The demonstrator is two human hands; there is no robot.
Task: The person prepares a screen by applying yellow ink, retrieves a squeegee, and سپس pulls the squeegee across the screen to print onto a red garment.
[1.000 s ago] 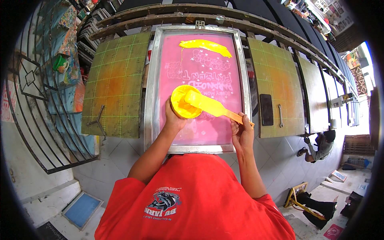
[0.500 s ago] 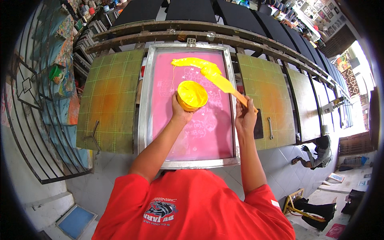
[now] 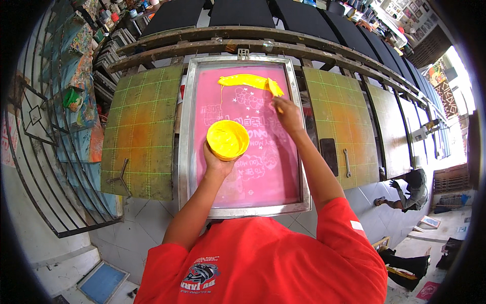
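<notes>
My left hand (image 3: 217,165) grips a round tub (image 3: 228,142) of yellow ink from below, tilted so its inside shows, above the middle of a screen-printing frame. The metal screen frame (image 3: 253,209) holds a pink mesh (image 3: 215,190) with pale lettering and drawings. Across the mesh's far part lies a thick band of yellow ink (image 3: 243,80). At the band's right end is the ink-coated blade of a spatula (image 3: 275,88). Its handle is closed in my right hand (image 3: 288,115), which mostly hides it. A thin yellow thread of ink hangs from the band's left end.
Boards with green grid lines flank the frame, one on the left (image 3: 142,137) and one on the right (image 3: 341,121). A phone-like black slab (image 3: 329,157) and a wrench (image 3: 347,163) rest on the right board. Wooden rails (image 3: 177,46) run behind. Another person (image 3: 412,190) is at far right.
My right hand has moved up and left, bringing the spatula down to the band's right end. My left hand has drawn the tub nearer to me and slightly left.
</notes>
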